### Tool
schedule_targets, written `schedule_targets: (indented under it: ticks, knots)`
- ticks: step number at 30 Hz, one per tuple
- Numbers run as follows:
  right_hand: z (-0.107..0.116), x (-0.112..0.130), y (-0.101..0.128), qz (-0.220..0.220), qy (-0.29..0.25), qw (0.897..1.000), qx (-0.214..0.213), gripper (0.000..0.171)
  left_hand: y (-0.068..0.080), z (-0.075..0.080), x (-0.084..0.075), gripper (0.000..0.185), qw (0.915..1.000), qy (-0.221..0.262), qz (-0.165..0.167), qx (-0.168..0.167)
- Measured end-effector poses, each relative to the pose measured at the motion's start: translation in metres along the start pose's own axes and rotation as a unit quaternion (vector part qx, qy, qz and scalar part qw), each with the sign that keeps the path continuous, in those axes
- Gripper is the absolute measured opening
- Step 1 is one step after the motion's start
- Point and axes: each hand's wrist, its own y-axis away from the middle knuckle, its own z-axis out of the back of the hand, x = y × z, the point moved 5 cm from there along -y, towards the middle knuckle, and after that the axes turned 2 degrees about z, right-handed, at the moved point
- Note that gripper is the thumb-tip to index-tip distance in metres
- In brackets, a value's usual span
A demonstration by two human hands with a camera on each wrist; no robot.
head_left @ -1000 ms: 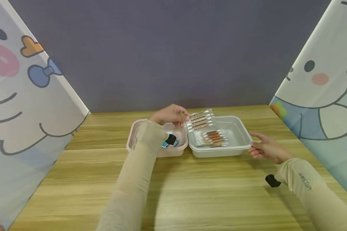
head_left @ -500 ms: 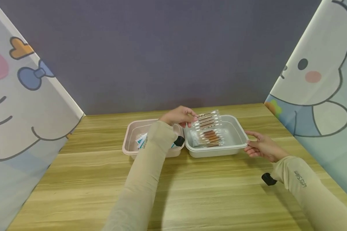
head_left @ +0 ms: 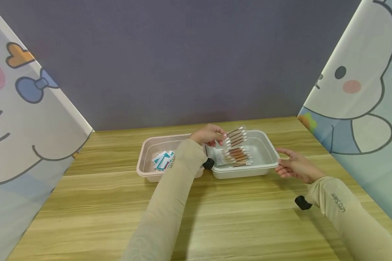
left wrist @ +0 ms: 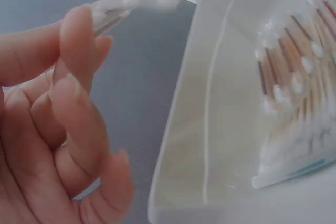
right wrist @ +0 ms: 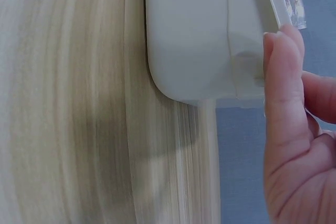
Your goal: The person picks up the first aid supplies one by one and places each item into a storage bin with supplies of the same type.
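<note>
My left hand (head_left: 210,135) pinches one end of a clear packet of brown-stick cotton swabs (head_left: 236,137) between thumb and fingertips. This packet hangs over the back left part of a white plastic tray (head_left: 262,154). Inside the tray lie more packaged cotton swabs (head_left: 237,156), fanned out toward its left side. At the tray's right end, my right hand (head_left: 295,166) grips the rim with thumb and fingers. In the left wrist view the held packet (left wrist: 152,1) is edge-on above the tray wall (left wrist: 181,156). The right wrist view has the fingers (right wrist: 286,87) on the tray's rim.
Left of the tray stands a pinkish plastic box (head_left: 146,159) holding several white and teal packets (head_left: 163,160); my left sleeve (head_left: 179,181) covers part of it. Both containers rest on a wooden table (head_left: 94,195). A dark wall (head_left: 196,65) rises behind, with cartoon-print panels at both sides.
My left hand has moved right with the packet of cotton swabs, farther over the white tray. More of the pinkish box shows. The right hand keeps its grip on the rim.
</note>
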Motion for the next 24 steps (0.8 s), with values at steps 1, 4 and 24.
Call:
schedule_targets:
  ticks: [1,4,24]
  knots:
    - [0.0,0.0,0.0,0.0,0.001,1.0,0.0,0.067,0.0,-0.001,0.001,0.025,1.0,0.002,0.002,0.003]
    - [0.0,0.0,0.001,-0.001,0.002,1.0,0.0,0.067,-0.002,-0.005,0.003,0.026,0.9998,-0.001,0.012,0.014]
    - [0.002,-0.001,-0.002,-0.004,0.013,1.0,0.004,0.068,0.014,0.011,-0.002,0.034,0.9946,-0.088,0.028,-0.047]
